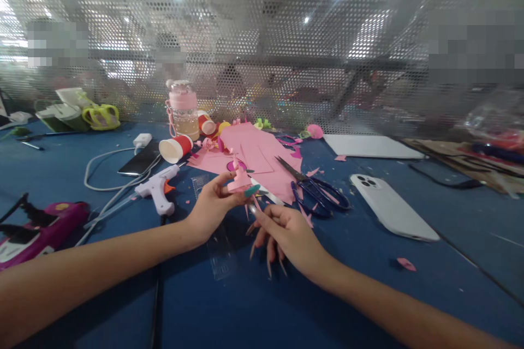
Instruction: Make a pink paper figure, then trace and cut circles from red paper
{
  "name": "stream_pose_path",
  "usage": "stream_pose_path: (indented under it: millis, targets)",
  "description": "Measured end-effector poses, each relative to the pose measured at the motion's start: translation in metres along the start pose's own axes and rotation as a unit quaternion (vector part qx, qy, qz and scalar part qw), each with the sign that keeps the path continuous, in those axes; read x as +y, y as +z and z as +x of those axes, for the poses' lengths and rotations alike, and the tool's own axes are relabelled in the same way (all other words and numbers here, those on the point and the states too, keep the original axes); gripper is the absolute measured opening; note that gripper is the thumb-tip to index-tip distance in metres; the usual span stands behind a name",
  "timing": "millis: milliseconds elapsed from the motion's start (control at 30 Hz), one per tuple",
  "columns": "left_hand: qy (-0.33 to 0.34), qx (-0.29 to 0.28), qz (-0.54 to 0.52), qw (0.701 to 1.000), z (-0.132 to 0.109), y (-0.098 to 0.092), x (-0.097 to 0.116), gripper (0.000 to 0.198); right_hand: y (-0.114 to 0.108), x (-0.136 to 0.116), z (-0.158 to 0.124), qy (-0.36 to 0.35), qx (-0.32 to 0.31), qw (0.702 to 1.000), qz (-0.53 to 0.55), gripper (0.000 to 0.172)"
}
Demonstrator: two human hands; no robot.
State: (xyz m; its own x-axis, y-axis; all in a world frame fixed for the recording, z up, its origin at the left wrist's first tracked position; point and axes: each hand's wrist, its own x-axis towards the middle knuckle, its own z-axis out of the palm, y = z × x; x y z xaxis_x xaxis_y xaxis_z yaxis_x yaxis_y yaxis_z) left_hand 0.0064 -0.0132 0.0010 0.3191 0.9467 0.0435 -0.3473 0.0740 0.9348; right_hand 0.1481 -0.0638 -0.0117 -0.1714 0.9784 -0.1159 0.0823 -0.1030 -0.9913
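Centre frame: left hand point(210, 206) clamps small, pale-pink, shaped paper piece point(239, 182) between thumb and fingers, lifted above dark-blue worktop point(245, 313), likely for steadiness. Right hand point(293, 233) pinches at its lower end, seemingly to control it. Blue-handled metal scissors point(308, 183) and white, orange-triggered plastic glue gun point(155, 187) flank the hands, presumably for easy reach.

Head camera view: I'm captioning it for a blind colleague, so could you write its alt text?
A person's left hand holds a small pink piece above a blue table, with the right hand close beside it. Beyond the hands lie pink paper and blue-handled scissors, with a glue gun to the left and a white phone to the right.
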Motion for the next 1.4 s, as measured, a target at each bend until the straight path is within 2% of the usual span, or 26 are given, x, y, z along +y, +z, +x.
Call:
stream_pose_path:
  millis: [167,367,533,867,1033,1267,1400]
  targets:
    - [-0.023,-0.007,0.021,0.999,-0.0034,0.002,0.0003,0.025,-0.0002,-0.0009,-0.0002,0.004,-0.001,1.0,0.007,0.038]
    - [-0.089,-0.031,-0.01,0.996,-0.0065,0.0038,-0.0004,0.014,-0.001,0.0011,-0.0004,0.0,-0.009,1.0,0.012,0.038]
    - [-0.105,-0.035,-0.03,0.993,-0.0062,0.004,0.0018,0.014,-0.001,0.0002,-0.0006,0.0,-0.008,1.0,0.008,0.039]
    - [-0.107,-0.038,-0.046,0.993,-0.005,0.0071,0.0061,0.024,0.0007,0.0012,-0.0019,-0.018,-0.019,1.0,-0.013,0.04]
    - [-0.095,-0.026,-0.045,0.994,-0.0042,0.0053,0.0038,0.015,-0.0008,0.0007,-0.0012,-0.012,-0.021,1.0,-0.013,0.039]
    - [-0.08,-0.038,-0.019,0.996,-0.0055,0.0031,0.0025,0.012,-0.002,0.0001,-0.0013,-0.003,-0.016,1.0,-0.004,0.041]
    - [-0.063,-0.014,0.006,0.998,-0.0052,0.0044,0.0022,0.013,-0.0023,-0.0005,-0.0018,0.003,-0.016,1.0,0.001,0.041]
